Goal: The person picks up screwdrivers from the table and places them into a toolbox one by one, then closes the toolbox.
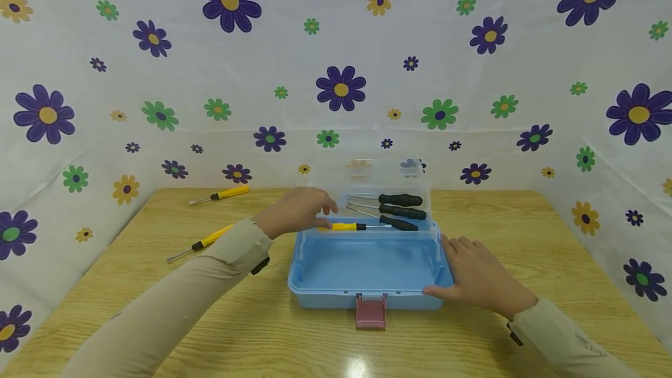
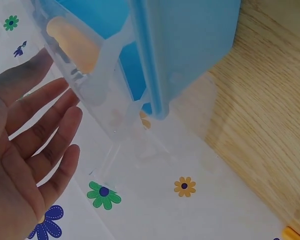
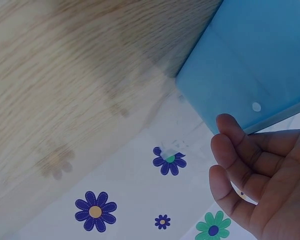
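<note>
A light blue toolbox [image 1: 367, 301] with a pink latch [image 1: 370, 314] stands with its clear lid raised. Across the clear tray [image 1: 336, 206] lie three screwdrivers with black handles [image 1: 402, 212] and a yellow-handled screwdriver [image 1: 343, 227]. My left hand [image 1: 301, 209] is over the tray's left end, thumb near the yellow handle. In the left wrist view, its loosely bent fingers [image 2: 50, 130] lie outside the clear wall, with nothing held. At the toolbox's right side, my right hand [image 1: 480, 276] holds the front corner, thumb across the front rim; the right wrist view shows fingers [image 3: 235, 155] against the blue wall.
Two more yellow-handled screwdrivers lie on the wooden table [image 1: 236, 319] to the left: one farther back [image 1: 226, 193], the other [image 1: 207, 241] partly behind my left sleeve. A white flowered cloth [image 1: 294, 45] hangs behind the table and along its sides.
</note>
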`<state>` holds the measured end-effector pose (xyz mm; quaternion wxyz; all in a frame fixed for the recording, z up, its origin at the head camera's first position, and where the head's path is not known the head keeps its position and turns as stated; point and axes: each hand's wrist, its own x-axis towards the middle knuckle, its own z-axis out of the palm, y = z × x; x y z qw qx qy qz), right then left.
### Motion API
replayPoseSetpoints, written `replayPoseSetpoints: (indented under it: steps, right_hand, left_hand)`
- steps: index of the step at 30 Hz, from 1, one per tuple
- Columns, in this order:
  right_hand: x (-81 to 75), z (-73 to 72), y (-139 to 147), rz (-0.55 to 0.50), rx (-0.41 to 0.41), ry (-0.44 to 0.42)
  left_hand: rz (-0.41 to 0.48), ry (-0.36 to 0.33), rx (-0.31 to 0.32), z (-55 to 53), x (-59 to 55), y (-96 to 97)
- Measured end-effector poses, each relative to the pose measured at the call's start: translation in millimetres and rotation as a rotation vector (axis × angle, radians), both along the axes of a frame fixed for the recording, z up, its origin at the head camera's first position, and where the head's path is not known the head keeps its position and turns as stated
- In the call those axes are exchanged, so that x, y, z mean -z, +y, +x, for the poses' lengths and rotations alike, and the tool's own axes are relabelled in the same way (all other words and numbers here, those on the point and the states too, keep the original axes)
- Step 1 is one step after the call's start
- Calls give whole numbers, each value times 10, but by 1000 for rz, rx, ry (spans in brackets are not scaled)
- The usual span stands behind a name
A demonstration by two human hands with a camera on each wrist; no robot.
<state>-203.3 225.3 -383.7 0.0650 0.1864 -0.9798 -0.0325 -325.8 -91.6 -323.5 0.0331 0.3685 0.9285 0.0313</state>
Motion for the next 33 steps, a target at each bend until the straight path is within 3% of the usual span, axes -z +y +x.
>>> replayPoseSetpoints:
  steps: [13,26,33]
  right_hand:
    - [0,18,-2,-4,-6,7]
    - [-15,7,3,-6,-10,3]
    - [-14,14,-2,-3,-10,-1]
  left_hand:
    - [149,72,60,-8,46,-90]
    - [246,255,134,17,33,-199]
    - [282,279,117,41,37,-287]
